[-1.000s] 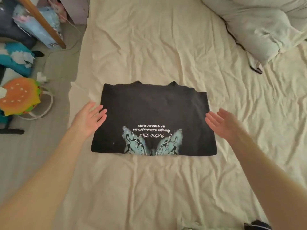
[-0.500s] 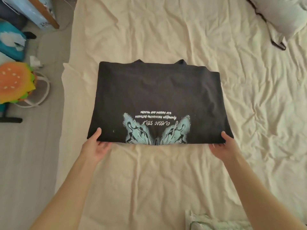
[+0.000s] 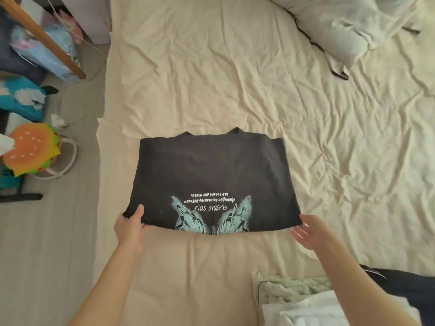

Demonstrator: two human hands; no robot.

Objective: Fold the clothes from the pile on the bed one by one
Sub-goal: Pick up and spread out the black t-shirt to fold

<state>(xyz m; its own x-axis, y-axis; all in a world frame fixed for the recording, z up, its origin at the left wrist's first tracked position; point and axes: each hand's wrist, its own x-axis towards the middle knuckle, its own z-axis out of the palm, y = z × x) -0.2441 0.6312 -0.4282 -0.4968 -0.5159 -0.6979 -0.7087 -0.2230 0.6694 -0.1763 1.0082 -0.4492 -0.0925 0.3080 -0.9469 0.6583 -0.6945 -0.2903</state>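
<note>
Black shirt (image 3: pixel 211 175), left hand (image 3: pixel 130 228) pinching corner

This is a bedroom in a home. A bed (image 3: pixel 211 67) under a wrinkled cream sheet fills most of the frame, and a pale pillow or duvet (image 3: pixel 341 27) is bunched at the upper right. At the lower right lies a heap of clothes (image 3: pixel 306 300), green knit and white cloth among them. Along the left edge, on a grey floor (image 3: pixel 47 255), sit household odds and ends: a burger-shaped plush cushion (image 3: pixel 33 149), a teal soft toy (image 3: pixel 21 97) and a light blue gift bag (image 3: pixel 49 55).
</note>
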